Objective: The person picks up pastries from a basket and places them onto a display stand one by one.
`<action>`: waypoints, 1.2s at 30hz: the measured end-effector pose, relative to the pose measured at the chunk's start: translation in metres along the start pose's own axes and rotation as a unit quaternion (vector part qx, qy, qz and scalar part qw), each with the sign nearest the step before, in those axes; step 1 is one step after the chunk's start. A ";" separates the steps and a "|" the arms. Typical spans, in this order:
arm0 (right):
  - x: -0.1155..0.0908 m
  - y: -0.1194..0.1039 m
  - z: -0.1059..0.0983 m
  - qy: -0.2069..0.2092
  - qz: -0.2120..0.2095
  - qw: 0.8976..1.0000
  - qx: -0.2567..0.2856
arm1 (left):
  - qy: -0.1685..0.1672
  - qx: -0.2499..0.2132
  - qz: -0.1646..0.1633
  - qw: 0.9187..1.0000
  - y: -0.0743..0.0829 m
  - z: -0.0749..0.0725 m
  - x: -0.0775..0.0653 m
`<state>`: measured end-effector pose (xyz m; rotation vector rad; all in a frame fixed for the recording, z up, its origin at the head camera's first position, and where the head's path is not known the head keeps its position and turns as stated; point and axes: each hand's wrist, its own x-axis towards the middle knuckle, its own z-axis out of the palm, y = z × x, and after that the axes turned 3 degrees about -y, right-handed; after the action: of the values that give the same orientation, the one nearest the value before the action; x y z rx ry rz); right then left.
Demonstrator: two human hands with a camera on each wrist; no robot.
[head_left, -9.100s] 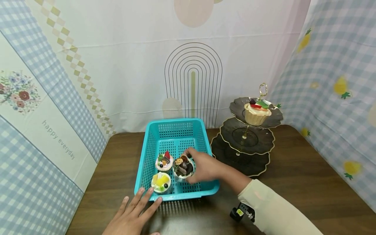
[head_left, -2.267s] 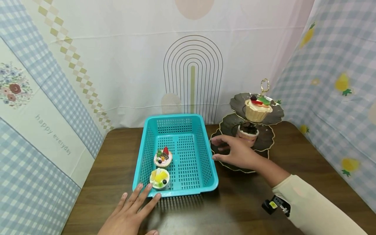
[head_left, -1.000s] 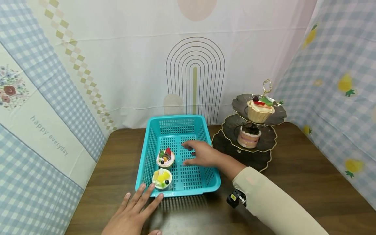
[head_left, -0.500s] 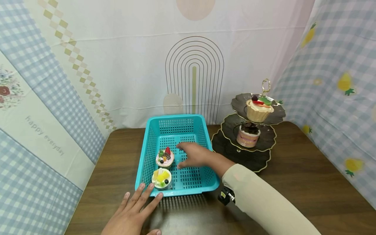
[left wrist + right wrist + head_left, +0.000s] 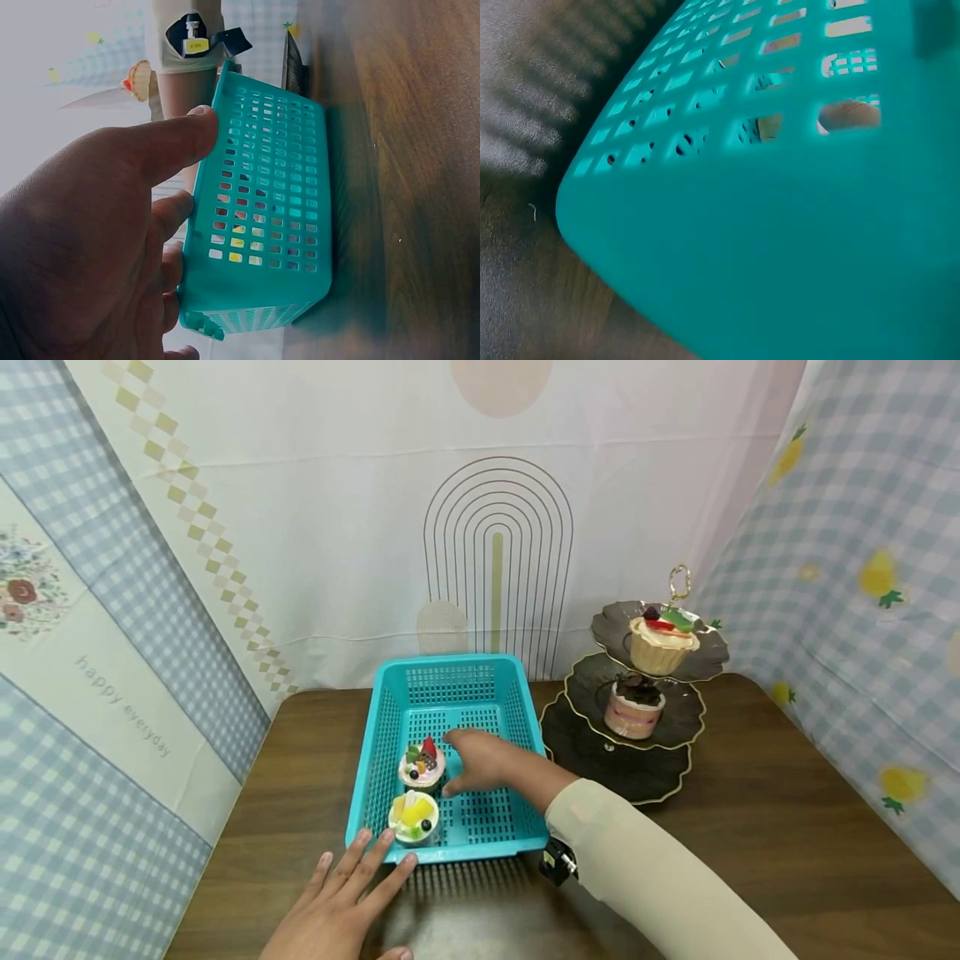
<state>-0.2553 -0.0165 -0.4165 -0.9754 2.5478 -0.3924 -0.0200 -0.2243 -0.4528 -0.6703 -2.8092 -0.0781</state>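
Note:
Inside the turquoise basket, two cupcakes sit at the left: one with pink cream, a strawberry and blueberry, one with yellow fruit. My right hand reaches in from the right, thumb and forefinger spread beside the pink-cream cupcake, nothing in its grasp. In the right wrist view the basket's wall hides most of that hand. My left hand lies with straight, spread fingers at the basket's front left rim; the left wrist view shows its fingers along that rim.
A three-tier dark stand with gold edges stands right of the basket. Its top tier bears a fruit-topped tart, its middle tier a chocolate-topped cake cup. Patterned cloths hang behind and beside the wooden table.
The chocolate-topped cake cup went from the basket to the stand's middle tier, released by my right hand. That hand then came back left into the basket, towards the pink-cream cupcake. My left hand stayed put.

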 end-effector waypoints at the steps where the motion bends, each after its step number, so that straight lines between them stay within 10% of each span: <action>1: 0.001 -0.001 0.001 -0.001 0.004 1.000 -0.003 | 0.001 0.000 0.000 1.000 0.000 0.000 0.000; 36: 0.020 -0.011 0.010 0.000 0.042 0.998 -0.042 | 0.010 0.001 0.003 1.000 -0.002 0.003 0.000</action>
<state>-0.2584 -0.0398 -0.4261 -0.8935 2.6138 -0.2638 -0.0213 -0.2262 -0.4554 -0.6730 -2.7880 -0.0795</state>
